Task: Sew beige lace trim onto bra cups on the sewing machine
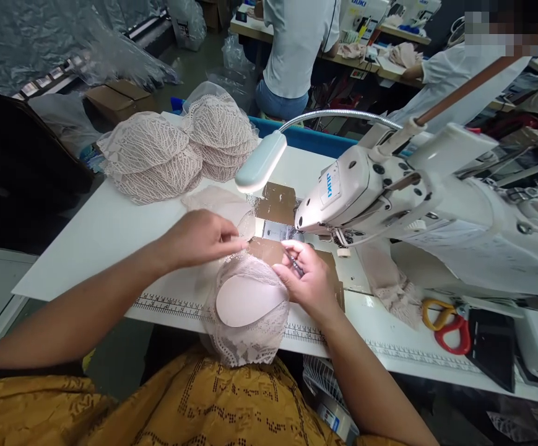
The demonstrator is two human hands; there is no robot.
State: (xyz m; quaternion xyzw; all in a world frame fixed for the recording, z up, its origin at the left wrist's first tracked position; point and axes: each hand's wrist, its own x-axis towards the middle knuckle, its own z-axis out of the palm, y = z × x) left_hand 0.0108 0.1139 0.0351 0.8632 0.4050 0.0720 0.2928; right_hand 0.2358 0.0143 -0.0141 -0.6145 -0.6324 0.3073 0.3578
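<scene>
On the white bench [111,229] before the sewing machine [389,192], left hand [199,238] pinching the lace cup [250,303] edge, right hand [308,279] closing on perhaps a small tool [294,263].

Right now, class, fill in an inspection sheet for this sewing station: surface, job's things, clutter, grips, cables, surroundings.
Surface: white worktable with a printed ruler strip along its front edge.
Job's things: pale lace bra cup with smooth beige pad; white sewing machine.
Clutter: stacked lace cups; red-and-yellow scissors; gooseneck lamp.
Grips: left hand pinches the lace edge; right hand holds a thin dark tool, closed on it.
Cables: nothing seen clearly.
Surroundings: two other people at benches behind; cardboard box and plastic sheeting on the left.
</scene>
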